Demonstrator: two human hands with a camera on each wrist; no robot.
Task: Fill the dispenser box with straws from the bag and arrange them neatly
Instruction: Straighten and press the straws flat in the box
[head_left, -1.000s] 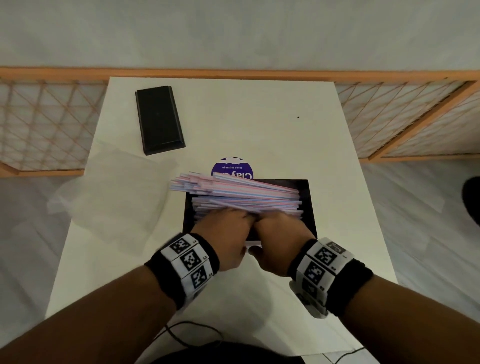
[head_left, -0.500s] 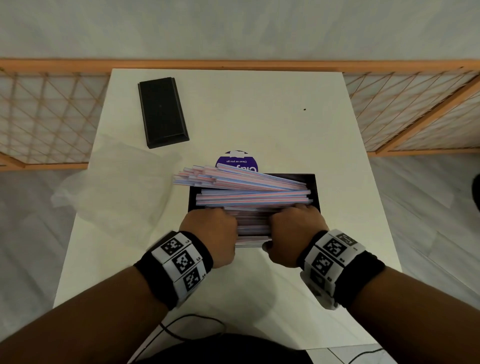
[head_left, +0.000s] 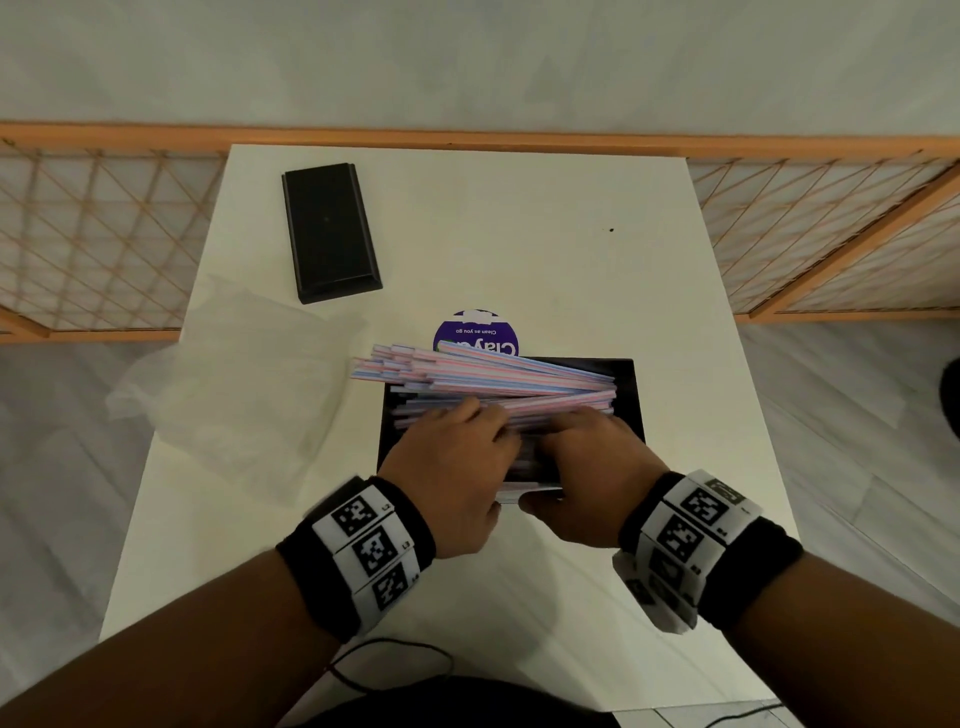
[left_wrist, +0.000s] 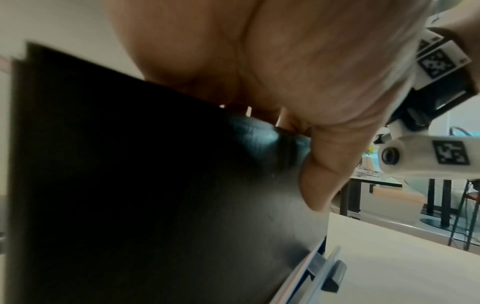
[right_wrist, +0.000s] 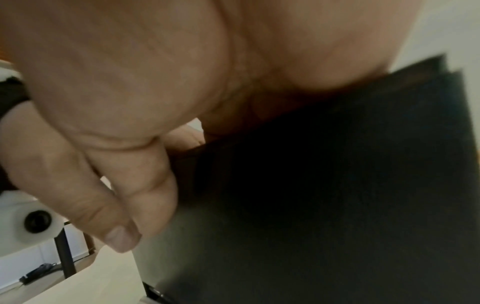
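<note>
Arranging step: the left hand (head_left: 451, 470) and right hand (head_left: 587, 478) press on the straws (head_left: 498, 379) in the dispenser box (head_left: 626, 395) at frame centre; finger spread cannot be told; next, the overhanging ends need nudging rightward

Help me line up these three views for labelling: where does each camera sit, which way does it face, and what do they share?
Head: worn on the head, looks forward and down at the table, the dispenser box, the straws, both hands and forearms.
Left wrist: under the left hand, looks along the palm at the box's dark wall; the other wrist's camera mount shows.
Right wrist: under the right hand, looks along palm and thumb at the same wall, blurred.
Shared: all three show the dispenser box.
</note>
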